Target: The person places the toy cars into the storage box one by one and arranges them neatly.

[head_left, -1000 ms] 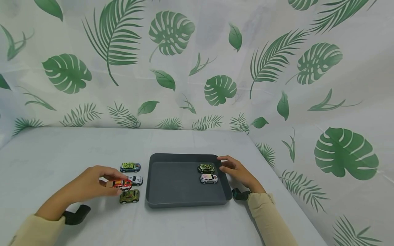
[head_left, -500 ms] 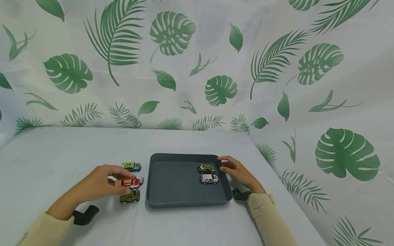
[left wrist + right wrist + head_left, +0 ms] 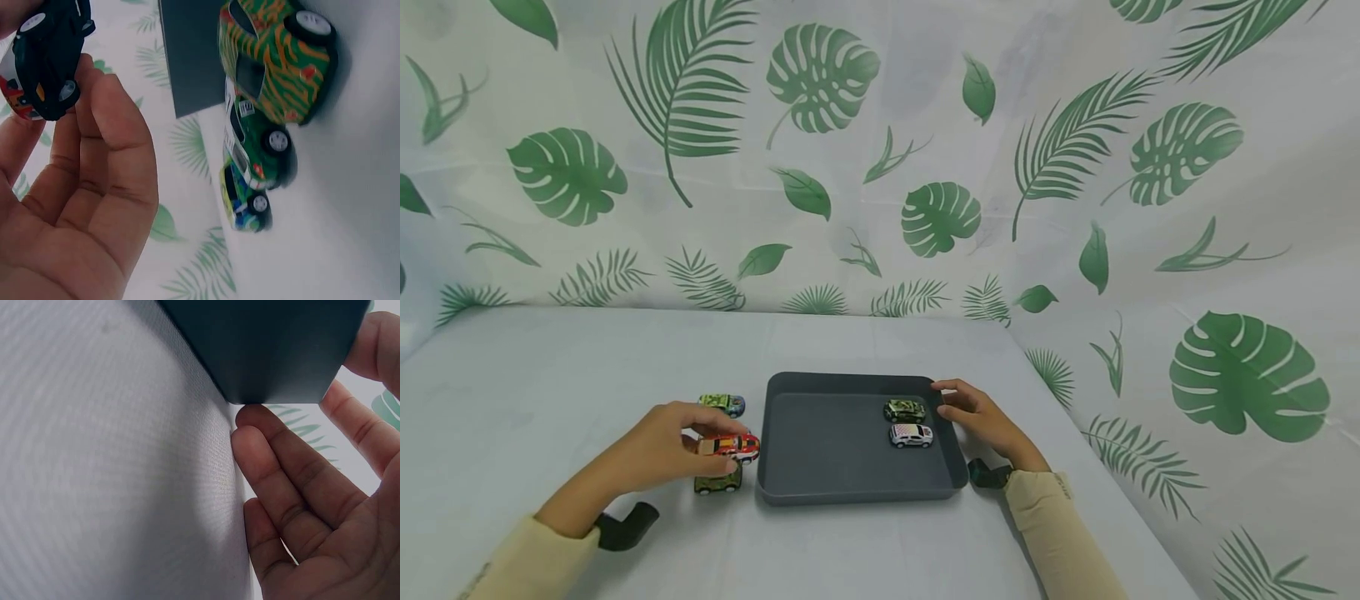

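My left hand [image 3: 662, 446] pinches a red and yellow toy car [image 3: 741, 447] at the left rim of the dark grey tray [image 3: 820, 492]. In the left wrist view, the raised car [image 3: 47, 62] shows its black underside and wheels. My right hand [image 3: 981, 421] holds the tray's right rim near its far corner, thumb at the rim and fingers along the outside, as the right wrist view shows the tray wall [image 3: 269, 356]. Inside the tray, toward the right, stand a green camouflage toy car [image 3: 905, 410] and a white one [image 3: 912, 435].
On the table left of the tray are a green and orange striped toy car [image 3: 281, 62], a green and white one [image 3: 256, 140] and a yellow-green and blue one [image 3: 244, 197]. A leaf-printed cloth [image 3: 865, 225] stands behind the white-covered table [image 3: 880, 550].
My left hand has moved right with the red toy car, from over the parked cars to the tray's left rim. The right hand and tray stay in place.
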The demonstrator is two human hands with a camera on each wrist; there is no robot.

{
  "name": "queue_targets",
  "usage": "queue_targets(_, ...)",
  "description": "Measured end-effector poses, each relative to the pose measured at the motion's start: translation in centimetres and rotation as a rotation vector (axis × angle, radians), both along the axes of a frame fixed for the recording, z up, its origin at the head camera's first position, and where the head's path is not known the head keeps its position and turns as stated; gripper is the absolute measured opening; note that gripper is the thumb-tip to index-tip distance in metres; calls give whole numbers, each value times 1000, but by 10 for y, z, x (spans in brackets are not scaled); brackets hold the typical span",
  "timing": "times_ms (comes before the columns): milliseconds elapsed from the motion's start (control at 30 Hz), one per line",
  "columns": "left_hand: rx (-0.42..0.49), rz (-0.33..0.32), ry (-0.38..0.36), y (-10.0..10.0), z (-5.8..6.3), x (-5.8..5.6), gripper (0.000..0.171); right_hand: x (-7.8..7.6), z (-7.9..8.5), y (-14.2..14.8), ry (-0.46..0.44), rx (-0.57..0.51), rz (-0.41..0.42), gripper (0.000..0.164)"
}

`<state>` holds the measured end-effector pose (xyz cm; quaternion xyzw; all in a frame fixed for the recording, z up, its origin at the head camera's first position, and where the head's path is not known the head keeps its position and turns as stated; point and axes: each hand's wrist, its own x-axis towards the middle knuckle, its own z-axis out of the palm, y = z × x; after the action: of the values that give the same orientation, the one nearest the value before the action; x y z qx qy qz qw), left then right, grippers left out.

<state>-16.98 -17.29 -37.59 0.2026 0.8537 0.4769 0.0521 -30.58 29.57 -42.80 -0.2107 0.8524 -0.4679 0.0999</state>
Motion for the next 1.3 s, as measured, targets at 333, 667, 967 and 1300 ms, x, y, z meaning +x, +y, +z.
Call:
queue_targets(333,14,8,2,15,-4,-1,36,2,1,-1,-7,5,-5,44)
queue_targets(667,27,5,25,34,-13,-5,34,1,1,-1,-6,0,-5,43)
queue_targets(967,24,-10,53,49,-17,-6,33,0,1,-1,4,-11,11,44)
queue_targets(1300,30,1,17,69,-20,-8,34,-2,-1,-1,12,-20,27,43)
